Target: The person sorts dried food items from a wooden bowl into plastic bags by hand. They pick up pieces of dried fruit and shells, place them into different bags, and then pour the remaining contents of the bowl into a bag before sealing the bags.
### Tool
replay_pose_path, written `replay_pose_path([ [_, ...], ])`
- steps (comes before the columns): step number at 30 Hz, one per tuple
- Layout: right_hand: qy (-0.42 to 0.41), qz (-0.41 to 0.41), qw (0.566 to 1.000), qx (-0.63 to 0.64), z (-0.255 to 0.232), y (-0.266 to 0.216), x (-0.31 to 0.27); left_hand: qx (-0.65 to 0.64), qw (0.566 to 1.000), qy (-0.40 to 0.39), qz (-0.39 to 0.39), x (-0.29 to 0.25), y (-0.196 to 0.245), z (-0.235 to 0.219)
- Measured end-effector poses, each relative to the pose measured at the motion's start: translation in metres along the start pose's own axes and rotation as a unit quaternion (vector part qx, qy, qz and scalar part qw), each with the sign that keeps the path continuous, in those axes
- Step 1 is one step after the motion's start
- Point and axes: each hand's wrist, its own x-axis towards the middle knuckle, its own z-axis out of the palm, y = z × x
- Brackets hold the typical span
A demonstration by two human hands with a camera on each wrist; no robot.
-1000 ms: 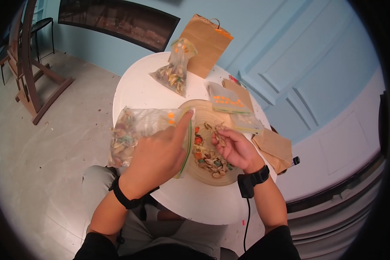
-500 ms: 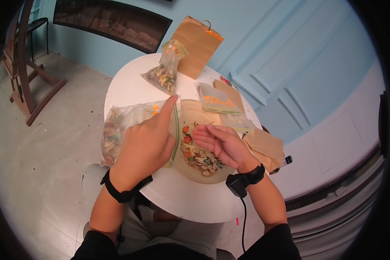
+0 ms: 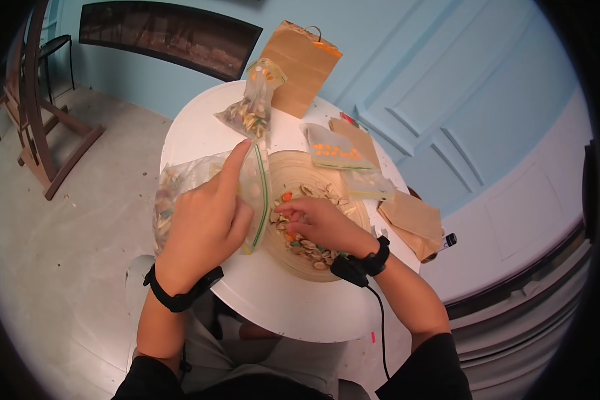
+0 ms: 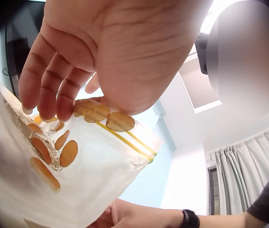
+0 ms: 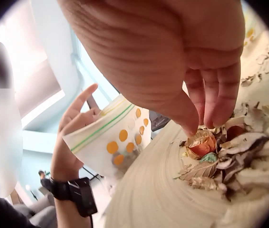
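Note:
My left hand (image 3: 207, 223) grips a clear zip bag (image 4: 101, 166) by its mouth, index finger stretched out along it. Orange oval prints mark the bag, a green zip strip (image 3: 263, 200) runs along its opening, and dried pieces show inside. Right of it, a wide, shallow beige bowl (image 3: 290, 160) holds potpourri (image 5: 241, 152): dried slices, leaves, orange-red and green bits. Down in this bowl is my right hand (image 3: 323, 225), palm downward. Its thumb and fingertips pinch at the potpourri, close over an orange-red piece (image 5: 202, 145).
The bowl stands on a round white table (image 3: 293, 317). Behind it are a filled zip bag (image 3: 250, 113), an upright brown paper bag (image 3: 303, 67) and a flat printed zip bag (image 3: 337, 150). Another brown paper bag (image 3: 413, 223) lies at the right edge. A wooden easel (image 3: 40, 127) stands left.
My right hand first held dried pieces palm up over the bowl, then showed an empty palm; now it has turned over and reached into the potpourri. The left hand keeps the bag beside the bowl.

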Motion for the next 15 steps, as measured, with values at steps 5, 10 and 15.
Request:
replay_pose_path([
  [5,0.000,-0.010,0.997,-0.079,0.007,-0.009,0.018,0.002,1.000,-0.010,-0.012,-0.002,0.000,-0.004],
  [10,-0.005,0.049,0.998,-0.041,0.006,-0.007,0.019,0.001,1.000,-0.009,0.001,-0.002,-0.005,-0.001],
  [15,0.003,0.081,0.997,0.010,0.004,-0.008,0.014,0.004,1.000,0.000,0.013,-0.002,-0.008,0.004],
])
